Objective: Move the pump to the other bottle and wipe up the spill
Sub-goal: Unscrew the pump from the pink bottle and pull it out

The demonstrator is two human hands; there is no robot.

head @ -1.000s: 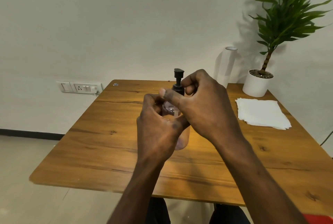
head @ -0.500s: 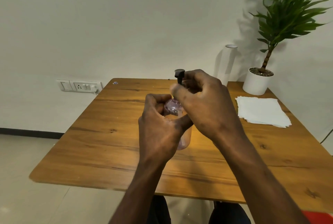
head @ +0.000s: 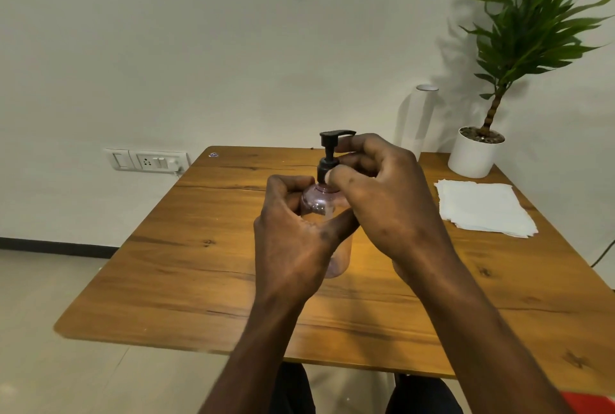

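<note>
A clear pinkish bottle point(head: 319, 202) stands upright on the wooden table point(head: 199, 247), near its middle. My left hand point(head: 293, 243) is wrapped around the bottle's body. A black pump point(head: 329, 154) sits on the bottle's neck, its spout pointing right. My right hand point(head: 382, 200) pinches the pump's black collar with thumb and fingers. Much of the bottle is hidden behind both hands. A stack of white paper napkins point(head: 482, 209) lies on the table's right side. I see no spill from here.
A tall white cylinder point(head: 421, 120) stands at the table's back edge, right of the pump. A potted plant in a white pot point(head: 474, 155) occupies the back right corner. A wall socket panel point(head: 146, 160) sits left of the table.
The pump head has turned: its spout now points right and shows fully. My right hand's fingers have shifted around the collar. My left hand has kept its hold on the bottle.
</note>
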